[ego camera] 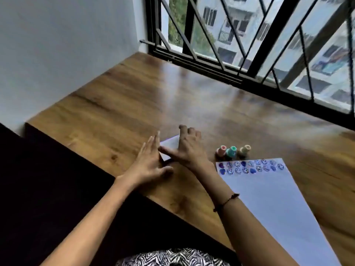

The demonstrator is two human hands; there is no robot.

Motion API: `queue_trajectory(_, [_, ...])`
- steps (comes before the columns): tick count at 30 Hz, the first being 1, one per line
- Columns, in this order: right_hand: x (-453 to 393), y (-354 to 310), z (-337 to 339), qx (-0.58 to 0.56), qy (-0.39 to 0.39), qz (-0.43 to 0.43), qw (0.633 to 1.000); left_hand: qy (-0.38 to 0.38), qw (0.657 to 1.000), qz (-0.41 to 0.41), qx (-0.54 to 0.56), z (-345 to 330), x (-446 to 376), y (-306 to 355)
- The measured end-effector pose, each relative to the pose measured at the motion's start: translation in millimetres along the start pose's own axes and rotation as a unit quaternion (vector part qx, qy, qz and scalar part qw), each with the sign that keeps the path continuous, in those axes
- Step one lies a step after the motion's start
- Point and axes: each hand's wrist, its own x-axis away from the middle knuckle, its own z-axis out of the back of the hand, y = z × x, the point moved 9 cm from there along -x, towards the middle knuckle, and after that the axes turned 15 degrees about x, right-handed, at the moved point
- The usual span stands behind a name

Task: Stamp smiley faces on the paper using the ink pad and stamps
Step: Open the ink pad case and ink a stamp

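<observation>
Between the two hands sits the ink pad, a small flat case with a pale lid and a dark edge showing at its near side; both hands are on it. Left hand has fingers straight and held together, flat against the case's left side, thumb spread low toward the near edge. Right hand lies over the right side and top, fingers loosely curled at the far edge, thumb stretched across the near part of the lid. Cannot tell if the lid is being opened or pressed closed; neither hand holds a stamp

Just right of the hands three stamps stand upright in a row, pink, teal, beige, close together, untouched, near the top edge of the paper. Paper lies flat on the wooden table, running toward the near right

Progress, judging by the sheet: two rows of blue-purple prints along the top edge, mostly smiley faces, a few solid blobs mixed in. Prints look small and a bit blurred, detail hard to read. Rest of the sheet is blank, so only a small part is done, or stamping may be wrapping up if the pad is closing
</observation>
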Motion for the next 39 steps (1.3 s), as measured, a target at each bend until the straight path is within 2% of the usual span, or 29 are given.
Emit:
queue_trajectory(4, [-1.9, -5.0, -13.6, 0.042, -0.039, 0.002, 0.998, 0.091, 0.993, -0.026, 0.066, 21.0, 6.6, 4.0])
queue_trajectory(8, [-2.3, -11.0, -17.8, 0.074, -0.040, -0.002, 0.996, 0.152, 0.984, -0.051, 0.075, 28.2, 9.3, 3.3])
queue_trajectory(12, [-4.4, -17.9, -21.1, 0.092, -0.046, -0.010, 0.995, 0.164, 0.981, -0.072, 0.072, 26.9, 8.0, -1.5])
queue_trajectory(15, [-8.5, -19.1, -19.3, 0.078, -0.045, 0.001, 0.996, 0.144, 0.984, -0.074, 0.073, 25.2, 5.7, -2.5])
queue_trajectory(18, [-13.9, -15.6, -11.7, 0.021, -0.054, 0.018, 0.998, 0.140, 0.985, -0.073, 0.066, 26.1, 4.8, -3.3])
queue_trajectory(21, [-28.6, 4.0, 4.9, -0.075, -0.095, -0.003, 0.993, 0.134, 0.987, -0.081, 0.038, 27.3, 5.4, 0.9])
queue_trajectory(23, [-36.6, 22.4, 8.9, -0.200, -0.175, -0.018, 0.964, 0.125, 0.988, -0.086, 0.015, 26.9, 4.9, 5.7])
queue_trajectory(25, [-41.3, 41.5, 12.0, -0.322, -0.238, -0.037, 0.916, 0.124, 0.987, -0.099, -0.005, 28.3, 3.9, 13.2])
queue_trajectory(26, [-45.5, 51.6, 15.1, -0.365, -0.242, -0.047, 0.898, 0.125, 0.986, -0.107, -0.008, 29.5, 3.3, 17.9])
queue_trajectory(28, [-55.5, 73.3, 21.3, -0.384, -0.224, -0.070, 0.893, 0.124, 0.985, -0.122, -0.002, 31.7, 0.7, 29.0])
queue_trajectory(34, [-68.4, 112.5, 28.7, -0.162, -0.154, -0.085, 0.971, 0.112, 0.982, -0.137, 0.060, 22.5, -8.8, 61.7])
queue_trajectory(39, [-56.5, 115.2, 48.7, 0.018, -0.073, -0.016, 0.997, 0.096, 0.984, -0.127, 0.085, 12.5, -7.8, 74.6])
